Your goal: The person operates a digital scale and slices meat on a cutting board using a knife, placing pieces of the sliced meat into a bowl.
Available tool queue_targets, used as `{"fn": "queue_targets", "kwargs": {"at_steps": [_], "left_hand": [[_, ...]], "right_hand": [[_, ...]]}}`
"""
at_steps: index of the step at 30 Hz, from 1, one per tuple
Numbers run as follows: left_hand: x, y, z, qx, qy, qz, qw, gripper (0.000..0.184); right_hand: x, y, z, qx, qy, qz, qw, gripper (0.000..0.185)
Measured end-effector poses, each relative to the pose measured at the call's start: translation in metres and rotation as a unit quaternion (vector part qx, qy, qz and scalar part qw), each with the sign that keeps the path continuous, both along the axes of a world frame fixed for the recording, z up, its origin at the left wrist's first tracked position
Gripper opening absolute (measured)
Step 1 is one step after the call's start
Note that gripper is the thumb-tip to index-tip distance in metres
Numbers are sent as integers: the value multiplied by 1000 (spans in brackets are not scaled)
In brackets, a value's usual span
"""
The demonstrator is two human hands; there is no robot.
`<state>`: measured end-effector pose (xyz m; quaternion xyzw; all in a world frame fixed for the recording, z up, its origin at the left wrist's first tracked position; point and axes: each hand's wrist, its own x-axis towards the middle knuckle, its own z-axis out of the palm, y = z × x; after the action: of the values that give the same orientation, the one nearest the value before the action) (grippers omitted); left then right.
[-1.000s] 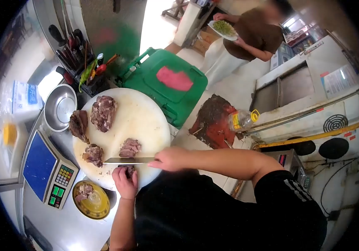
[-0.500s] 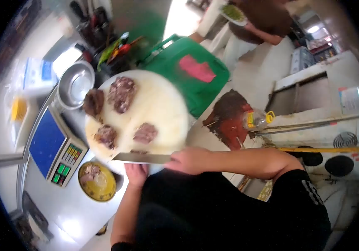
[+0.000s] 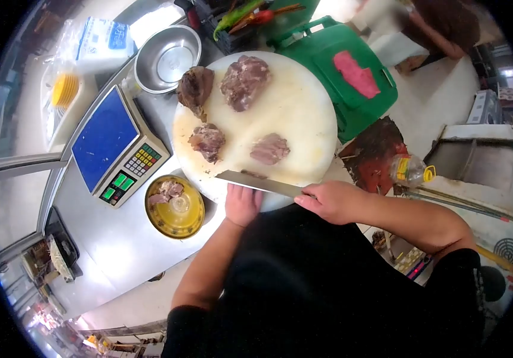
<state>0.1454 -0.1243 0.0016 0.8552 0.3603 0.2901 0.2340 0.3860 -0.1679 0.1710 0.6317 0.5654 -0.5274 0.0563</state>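
Observation:
My right hand (image 3: 331, 201) is closed round the handle of a kitchen knife (image 3: 262, 182), its long blade lying across the near part of the round white cutting board (image 3: 304, 119). My left hand (image 3: 243, 204) is against the near side of the blade, fingers together and fingertips hidden by it. A dark piece of meat (image 3: 255, 174) shows just beyond the blade, where those fingers reach. Farther in lies a flat chunk of meat (image 3: 270, 148). Toward the board's left and far side are a ragged chunk (image 3: 207, 142), a dark brown piece (image 3: 195, 90) and a large chunk (image 3: 244, 82).
Left of the board stand a blue-topped scale (image 3: 106, 140), a steel bowl (image 3: 168, 58) and a yellow bowl (image 3: 156, 225) with meat scraps. A green lidded bin (image 3: 319, 71) bears a pink cloth (image 3: 356, 74). An oil bottle (image 3: 410, 171) is at right; another person (image 3: 441, 30) stands behind.
The view has shifted, so the board and hands appear farther right, and the board higher. The knife remains in my right hand, with my left hand beside the blade. The meat pieces keep their places.

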Motion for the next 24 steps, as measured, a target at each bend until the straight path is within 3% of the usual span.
{"fn": "queue_targets", "kwargs": {"at_steps": [2,17,24], "left_hand": [[0,3,-2,7,-3,-6,1000,41],[1,3,-2,32,-26,10,999,36],[0,-4,-4,56,-15,31,998,30]], "right_hand": [[4,3,-6,37,23,-1,999,56],[-32,45,-45,11,2,78,997,54],[-41,35,-71,107,61,9,992,50]]}}
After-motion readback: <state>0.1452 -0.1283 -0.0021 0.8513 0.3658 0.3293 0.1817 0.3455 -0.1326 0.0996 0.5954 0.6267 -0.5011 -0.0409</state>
